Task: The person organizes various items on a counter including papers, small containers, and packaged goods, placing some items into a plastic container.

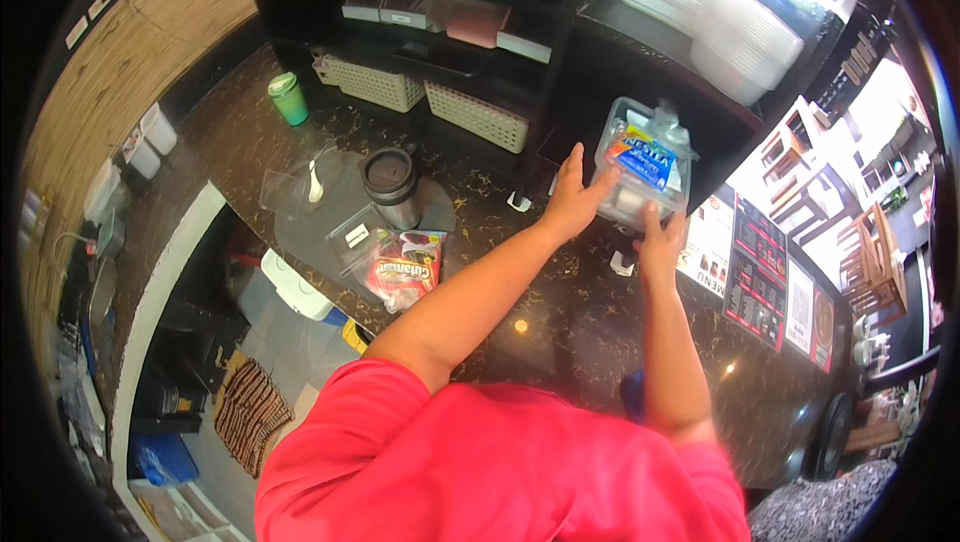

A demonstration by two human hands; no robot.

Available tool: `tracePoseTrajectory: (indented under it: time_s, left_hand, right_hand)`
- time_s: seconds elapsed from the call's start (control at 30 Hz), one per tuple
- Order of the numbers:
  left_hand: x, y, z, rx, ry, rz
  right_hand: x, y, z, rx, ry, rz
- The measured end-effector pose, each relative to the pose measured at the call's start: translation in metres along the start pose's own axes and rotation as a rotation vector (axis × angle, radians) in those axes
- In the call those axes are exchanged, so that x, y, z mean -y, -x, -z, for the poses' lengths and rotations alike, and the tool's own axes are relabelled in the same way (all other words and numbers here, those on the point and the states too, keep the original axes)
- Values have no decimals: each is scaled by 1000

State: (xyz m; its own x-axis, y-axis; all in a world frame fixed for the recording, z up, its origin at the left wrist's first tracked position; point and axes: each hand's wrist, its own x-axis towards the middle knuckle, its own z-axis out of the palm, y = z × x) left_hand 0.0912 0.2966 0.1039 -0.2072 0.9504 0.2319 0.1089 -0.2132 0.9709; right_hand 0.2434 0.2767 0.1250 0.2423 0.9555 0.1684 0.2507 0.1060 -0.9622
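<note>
A clear plastic container [609, 138] sits at the back right of the counter, under a shelf. Inside lie a blue and yellow Nestea packet [643, 158], crumpled clear plastic and a pale item that I cannot make out. My left hand [576, 200] is at the container's left side, thumb at its rim and fingers spread; whether it grips is unclear. At the front edge, my right hand [661, 245] has its fingers on the container. To the left lie a red Gulaman packet [405, 272] and a clear plastic lid [352, 238], beside a lidded steel tumbler [391, 189].
A grey mat [300, 223] bears a white spoon [315, 182]. Behind it stand a green cup [288, 99] and perforated baskets [476, 115]. Stacked plastic containers [742, 46] fill the upper right shelf. Menu sheets [757, 272] line the right edge; a floor opening is at left.
</note>
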Motion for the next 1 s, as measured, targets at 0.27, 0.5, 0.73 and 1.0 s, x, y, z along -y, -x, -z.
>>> tracePoseTrajectory:
  time_s: [0.27,0.5,0.73,1.0]
  left_hand:
    - [54,169,109,203,-380,-202]
    - [83,313,187,-204,-625,22]
    - [94,313,192,-380,-576,93]
    - [99,296,211,-524,-557,95]
  right_hand:
    - [-42,-22,-41,-403,130,374]
    - [20,-22,-42,-167,884,1107]
    - [19,-75,-33,-83,1228,872]
    - [32,-92,-32,125,1438,555]
